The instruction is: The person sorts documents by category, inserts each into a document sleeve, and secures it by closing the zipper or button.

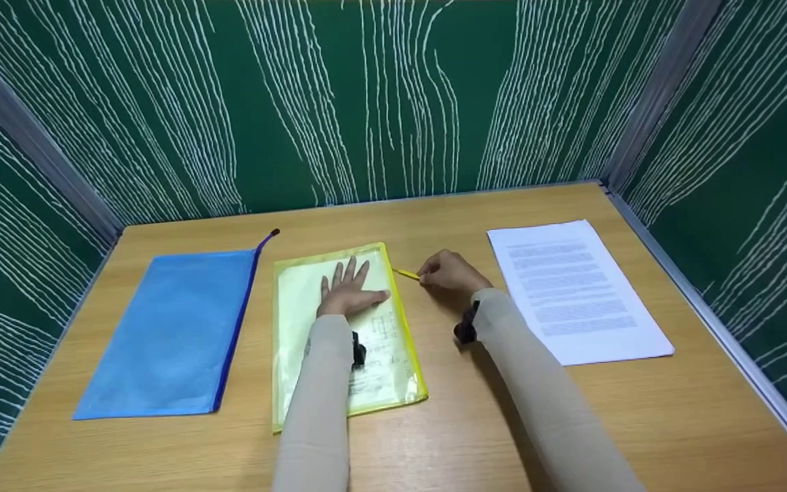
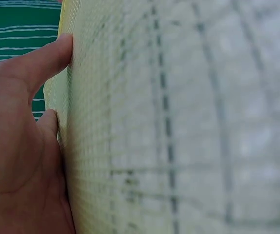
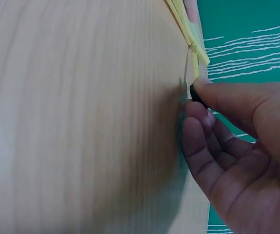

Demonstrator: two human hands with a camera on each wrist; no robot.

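Note:
A yellow mesh zip folder (image 1: 298, 307) with papers inside lies on the table in the head view. My left hand (image 1: 349, 295) rests flat on its upper half, fingers spread and thumb out to the right. Close up in the left wrist view, the folder's mesh (image 2: 179, 122) shows blurred printing beneath. To the right of the folder, my right hand (image 1: 453, 272) pinches a yellow zipper pull (image 1: 406, 274) at the folder's upper right edge. In the right wrist view, thumb and fingers hold the pull's black end (image 3: 197, 95).
On the left lies a blue zip folder (image 1: 175, 335) with a dark blue zipper along its right side. A stack of printed paper (image 1: 571, 294) lies at the right. Green walls (image 1: 380, 102) with white lines stand behind and beside the wooden table (image 1: 427, 437).

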